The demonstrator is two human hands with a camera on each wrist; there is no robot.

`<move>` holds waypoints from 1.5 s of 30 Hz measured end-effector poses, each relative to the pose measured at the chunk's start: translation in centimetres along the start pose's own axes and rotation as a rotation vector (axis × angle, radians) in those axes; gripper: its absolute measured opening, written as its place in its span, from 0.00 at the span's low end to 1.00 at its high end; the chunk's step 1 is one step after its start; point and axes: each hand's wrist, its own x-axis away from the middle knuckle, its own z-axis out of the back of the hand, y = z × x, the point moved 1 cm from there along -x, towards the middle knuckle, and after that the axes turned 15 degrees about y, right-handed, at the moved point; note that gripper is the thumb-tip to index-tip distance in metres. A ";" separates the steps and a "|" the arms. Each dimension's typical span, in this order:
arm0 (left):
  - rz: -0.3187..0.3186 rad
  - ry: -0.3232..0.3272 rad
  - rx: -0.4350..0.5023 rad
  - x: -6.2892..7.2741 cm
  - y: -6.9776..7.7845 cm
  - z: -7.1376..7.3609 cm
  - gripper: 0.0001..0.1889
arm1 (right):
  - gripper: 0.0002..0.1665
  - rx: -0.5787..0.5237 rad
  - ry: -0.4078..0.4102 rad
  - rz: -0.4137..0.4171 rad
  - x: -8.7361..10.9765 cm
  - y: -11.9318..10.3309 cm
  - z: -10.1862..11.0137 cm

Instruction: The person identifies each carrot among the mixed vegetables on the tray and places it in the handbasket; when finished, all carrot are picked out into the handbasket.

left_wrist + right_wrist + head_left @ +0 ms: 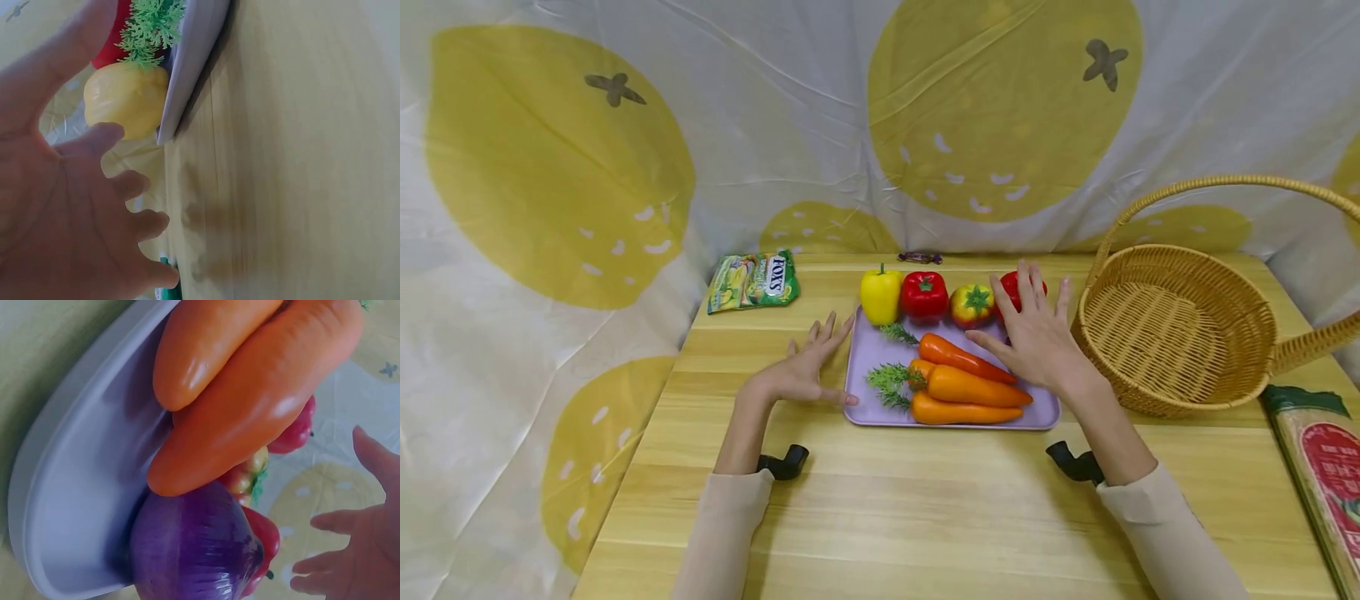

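Note:
A lilac tray (865, 410) holds several orange carrots (973, 387) with leafy tops. Along its far side sit a yellow bell pepper (880, 296), a red bell pepper (924, 294) and a red-yellow fruit with a green star-shaped top (972, 304). My left hand (805, 367) is spread at the tray's left edge, its thumb by the rim and nothing held. Over the tray's right part my right hand (1041, 337) spreads its fingers, partly covering another red pepper (1011, 287). Beside the carrot tips lies a purple onion (187, 544), mostly hidden in the head view.
To the right stands a wicker basket (1176, 396) with a tall handle, close beside the tray. A noodle-like package (1318, 475) lies at the right edge. At the back left is a green FOX'S candy bag (756, 282), and a small wrapped candy (919, 258) lies near the curtain.

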 end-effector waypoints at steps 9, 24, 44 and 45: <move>0.064 -0.042 -0.120 -0.8 0.1 -0.6 0.75 | 0.53 -0.008 -0.009 0.041 0.3 -0.6 -0.3; 0.137 -0.106 -0.171 -1.4 0.8 -0.7 0.77 | 0.48 -0.414 -0.157 0.162 1.5 -1.4 -1.3; 0.137 -0.107 -0.166 -1.3 0.6 -0.7 0.77 | 0.33 -0.662 -0.106 0.153 2.6 -0.7 -3.1; 0.139 -0.108 -0.168 -1.3 0.6 -0.7 0.77 | 0.32 -0.673 -0.109 0.144 2.6 -0.7 -3.1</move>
